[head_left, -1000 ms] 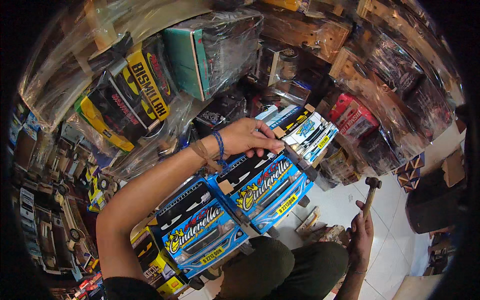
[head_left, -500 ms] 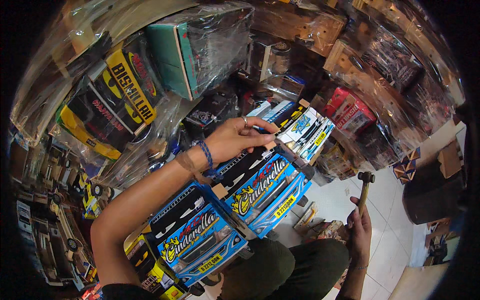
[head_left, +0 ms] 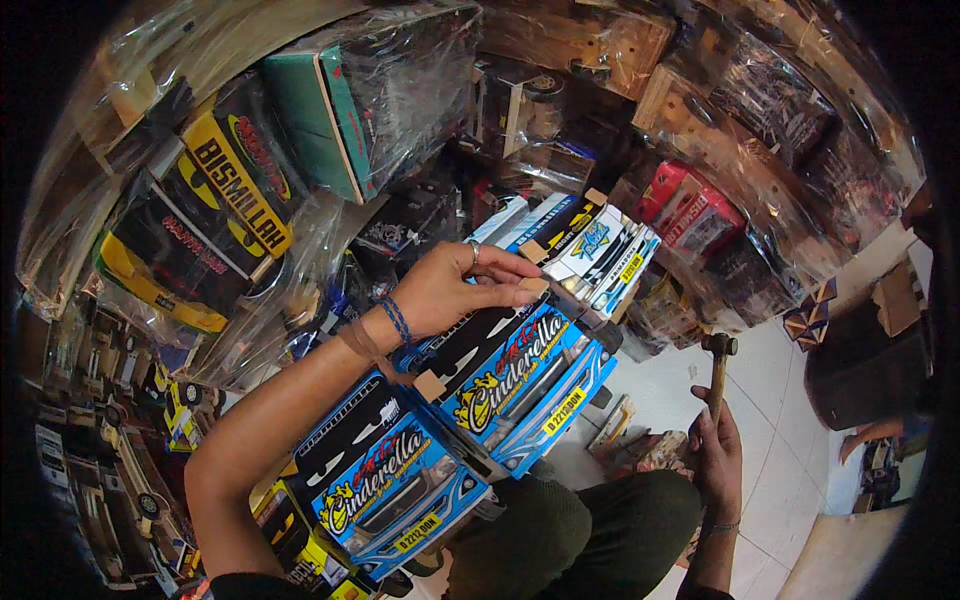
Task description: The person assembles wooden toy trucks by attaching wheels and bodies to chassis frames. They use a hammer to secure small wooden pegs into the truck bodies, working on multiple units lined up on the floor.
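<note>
My left hand reaches over the blue toy truck, thumb and forefinger pinched on a small wooden block at the truck's top corner. Against its left side stands a second blue toy truck; another small wooden piece sits at the corner between them. Beyond my fingertips is a white toy truck with small wooden pieces on its top edge. Off to the right, my right hand is wrapped round the wooden handle of a hammer, its head upward, apart from the trucks.
A yellow toy truck is partly hidden at lower left. Plastic-wrapped toy trucks and a teal-edged box are stacked behind. White floor tiles show at right, with a dark bin and someone's bare limb.
My left fingers have shifted slightly along the top corner of the blue truck, still pinching the block. The hammer stays in my right hand. A person's bare limb has appeared at the right edge.
</note>
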`<act>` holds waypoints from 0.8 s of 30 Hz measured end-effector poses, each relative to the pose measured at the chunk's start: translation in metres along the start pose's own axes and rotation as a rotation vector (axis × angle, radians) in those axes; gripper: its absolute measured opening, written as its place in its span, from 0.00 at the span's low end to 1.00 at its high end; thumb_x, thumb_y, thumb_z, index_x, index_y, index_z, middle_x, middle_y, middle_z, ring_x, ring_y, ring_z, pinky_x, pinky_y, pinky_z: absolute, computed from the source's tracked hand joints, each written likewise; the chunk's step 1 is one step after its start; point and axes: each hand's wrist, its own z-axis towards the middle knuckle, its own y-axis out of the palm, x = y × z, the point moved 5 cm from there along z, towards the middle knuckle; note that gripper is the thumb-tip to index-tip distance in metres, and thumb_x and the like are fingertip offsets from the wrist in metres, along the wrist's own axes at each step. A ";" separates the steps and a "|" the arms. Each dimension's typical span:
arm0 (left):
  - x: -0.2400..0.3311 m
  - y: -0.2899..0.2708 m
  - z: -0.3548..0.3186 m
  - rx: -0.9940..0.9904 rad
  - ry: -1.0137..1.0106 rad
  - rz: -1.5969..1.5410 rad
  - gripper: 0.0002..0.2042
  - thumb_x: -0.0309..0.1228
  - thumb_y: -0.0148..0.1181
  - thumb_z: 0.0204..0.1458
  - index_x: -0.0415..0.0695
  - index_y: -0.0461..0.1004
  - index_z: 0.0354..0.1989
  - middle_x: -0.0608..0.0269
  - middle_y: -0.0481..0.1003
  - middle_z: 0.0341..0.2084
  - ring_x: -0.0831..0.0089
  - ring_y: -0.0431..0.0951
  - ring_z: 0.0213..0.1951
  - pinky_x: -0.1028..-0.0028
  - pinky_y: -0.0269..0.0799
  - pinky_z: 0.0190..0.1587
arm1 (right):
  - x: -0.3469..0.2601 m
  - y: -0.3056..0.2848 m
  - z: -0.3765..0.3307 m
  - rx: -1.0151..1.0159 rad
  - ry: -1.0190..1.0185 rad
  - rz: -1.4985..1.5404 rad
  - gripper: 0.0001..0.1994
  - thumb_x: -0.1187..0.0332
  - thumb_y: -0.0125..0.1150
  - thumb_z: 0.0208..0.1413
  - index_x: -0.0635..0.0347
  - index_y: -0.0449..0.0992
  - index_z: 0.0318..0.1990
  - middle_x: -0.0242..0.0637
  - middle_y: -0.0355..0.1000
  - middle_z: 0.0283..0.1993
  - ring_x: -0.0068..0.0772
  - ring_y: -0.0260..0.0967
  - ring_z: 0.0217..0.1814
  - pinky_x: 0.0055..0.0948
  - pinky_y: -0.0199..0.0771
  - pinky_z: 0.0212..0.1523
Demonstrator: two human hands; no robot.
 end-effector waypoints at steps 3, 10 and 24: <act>-0.004 -0.004 0.000 -0.042 0.010 -0.053 0.17 0.31 0.71 0.53 0.41 0.79 0.50 0.64 0.81 0.43 0.79 0.78 0.45 0.77 0.73 0.50 | 0.000 0.002 0.001 -0.020 -0.021 0.010 0.19 0.60 0.53 0.70 0.55 0.69 0.63 0.19 0.56 0.25 0.12 0.52 0.24 0.16 0.54 0.25; -0.004 -0.005 0.002 -0.120 -0.061 -0.146 0.16 0.28 0.71 0.53 0.39 0.79 0.50 0.63 0.81 0.45 0.77 0.79 0.47 0.75 0.73 0.54 | 0.003 0.003 0.001 -0.051 -0.012 0.003 0.19 0.60 0.53 0.69 0.55 0.68 0.63 0.18 0.55 0.25 0.11 0.51 0.24 0.16 0.53 0.24; 0.000 -0.010 0.014 -0.244 -0.060 -0.044 0.18 0.30 0.72 0.53 0.41 0.80 0.52 0.63 0.81 0.47 0.77 0.78 0.51 0.75 0.70 0.58 | 0.008 0.004 0.003 -0.062 -0.012 -0.038 0.12 0.63 0.56 0.68 0.53 0.67 0.54 0.19 0.58 0.25 0.12 0.51 0.23 0.18 0.53 0.22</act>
